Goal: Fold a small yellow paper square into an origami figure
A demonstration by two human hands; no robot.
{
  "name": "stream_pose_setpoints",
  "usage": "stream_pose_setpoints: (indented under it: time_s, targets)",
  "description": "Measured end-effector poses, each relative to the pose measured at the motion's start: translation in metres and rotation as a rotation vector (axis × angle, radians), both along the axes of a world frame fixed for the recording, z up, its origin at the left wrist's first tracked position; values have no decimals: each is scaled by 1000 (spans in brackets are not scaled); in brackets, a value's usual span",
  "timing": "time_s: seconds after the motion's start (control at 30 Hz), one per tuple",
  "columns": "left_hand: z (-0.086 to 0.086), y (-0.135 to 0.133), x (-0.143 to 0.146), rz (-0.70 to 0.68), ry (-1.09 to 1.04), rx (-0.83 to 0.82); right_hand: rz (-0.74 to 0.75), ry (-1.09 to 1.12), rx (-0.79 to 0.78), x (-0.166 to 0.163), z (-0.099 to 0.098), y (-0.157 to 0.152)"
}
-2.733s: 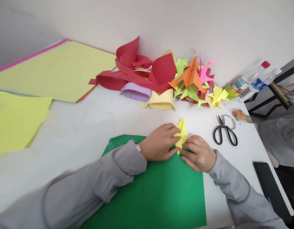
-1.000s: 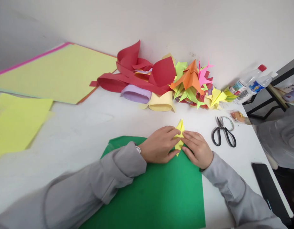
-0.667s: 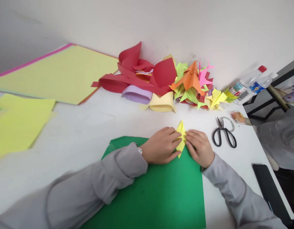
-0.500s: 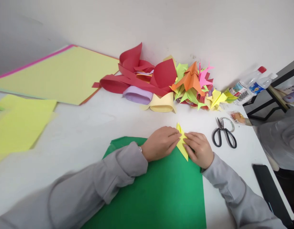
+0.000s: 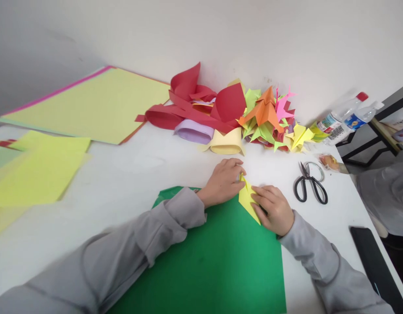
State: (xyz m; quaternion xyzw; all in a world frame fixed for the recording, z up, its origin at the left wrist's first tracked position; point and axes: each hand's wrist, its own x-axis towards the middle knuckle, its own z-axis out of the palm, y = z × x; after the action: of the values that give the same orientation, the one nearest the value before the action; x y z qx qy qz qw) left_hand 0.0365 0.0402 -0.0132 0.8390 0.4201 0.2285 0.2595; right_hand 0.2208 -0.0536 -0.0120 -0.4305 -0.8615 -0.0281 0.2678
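A small piece of folded yellow paper (image 5: 249,201) lies at the far edge of a large green sheet (image 5: 217,261), narrowing to a point toward me. My left hand (image 5: 223,182) is closed about its far left end, the thumb low on the paper and the other fingers curled over the top. On the right side, the fingers of my right hand (image 5: 272,208) press together on the paper's edge. Part of the far end is hidden beneath my left fingers.
Black-handled scissors (image 5: 310,183) and a tape roll (image 5: 315,171) lie to the right, near a black phone-like slab (image 5: 378,266). Red paper shapes (image 5: 227,102), an orange folded paper (image 5: 263,111) and bottles (image 5: 339,115) line the wall. Yellow sheets (image 5: 47,170) lie left.
My left hand has shifted toward the paper's far end, its fingers rising and curling more. More of the yellow paper's left side shows. My right hand keeps its hold.
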Motion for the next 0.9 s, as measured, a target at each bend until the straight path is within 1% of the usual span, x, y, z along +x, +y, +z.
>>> stream_pose_setpoints:
  time_s: [0.23, 0.43, 0.6, 0.7, 0.77, 0.83, 0.9]
  targets:
    - [5, 5, -3, -54, -109, -72, -30, 4, -51, -2, 0, -2]
    - [7, 2, -8, -16, -174, -187, -45, 27, -120, -1, 1, -1]
    - [6, 1, -8, 22, -242, -227, -47, 30, -126, -2, 1, -2]
    - [6, 1, -8, 27, -297, -278, -46, 22, -127, -1, 1, -1]
    - [8, 2, -10, -7, -342, -313, -42, 21, -122, -1, 0, -1]
    - [11, 4, -13, -70, -374, -341, -36, 23, -113, -1, 0, -1]
    - [13, 6, -16, -106, -354, -357, -32, 25, -108, -1, 0, -1]
